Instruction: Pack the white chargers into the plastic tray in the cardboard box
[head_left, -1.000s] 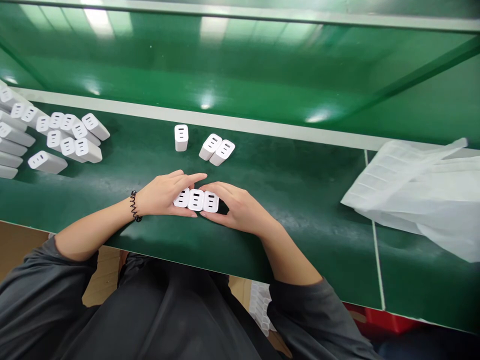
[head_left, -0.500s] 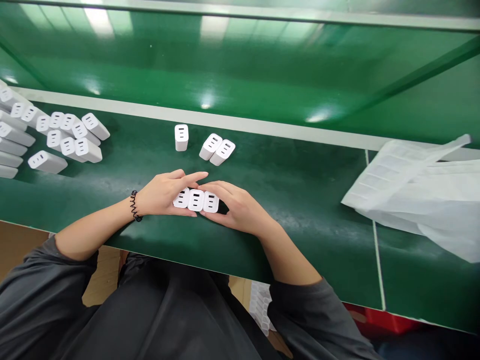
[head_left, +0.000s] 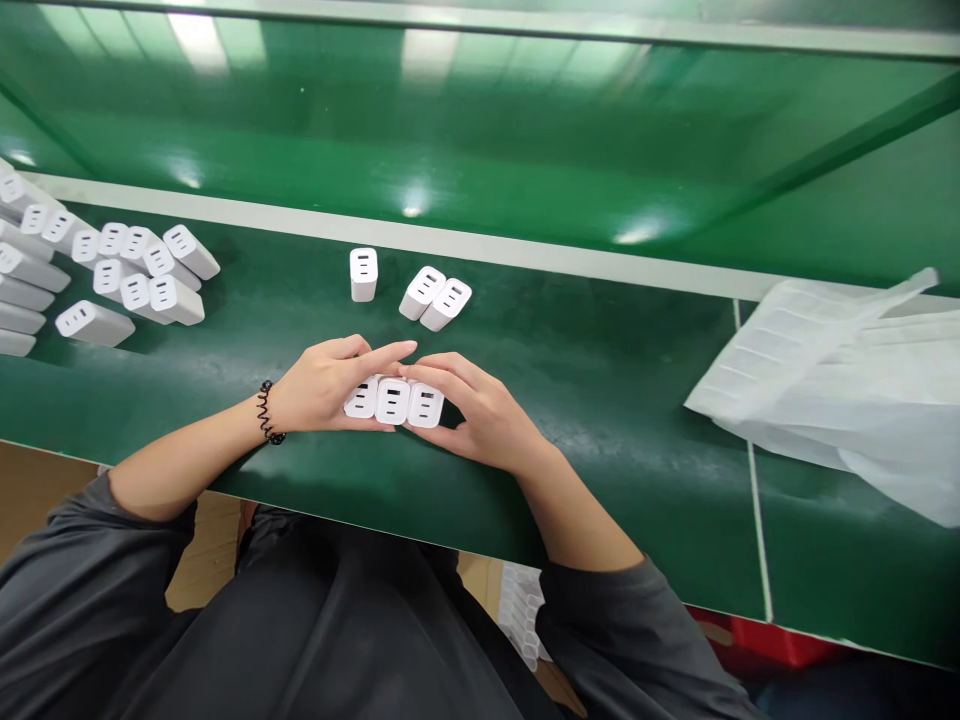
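Observation:
Three white USB chargers (head_left: 392, 401) stand side by side in a row between my hands, their port faces up. My left hand (head_left: 322, 385), with a black coiled band (head_left: 266, 412) on the wrist, grips the left end of the row; its index finger reaches along the far side. My right hand (head_left: 480, 410) is closed around the charger at the right end (head_left: 426, 404), fingers behind and thumb in front. Beyond the hands stand a single charger (head_left: 364, 275) and a leaning pair of chargers (head_left: 435, 298).
Several more white chargers (head_left: 176, 300) are grouped on the green bench (head_left: 600, 420) at the left. Translucent white plastic bags (head_left: 840, 390) lie at the right. A green panel (head_left: 480, 130) rises behind the bench. Something red (head_left: 765, 640) shows below the front edge.
My right hand and the right-end charger have shifted slightly right and tilted a little. My left hand has barely moved. The other chargers stay where they were.

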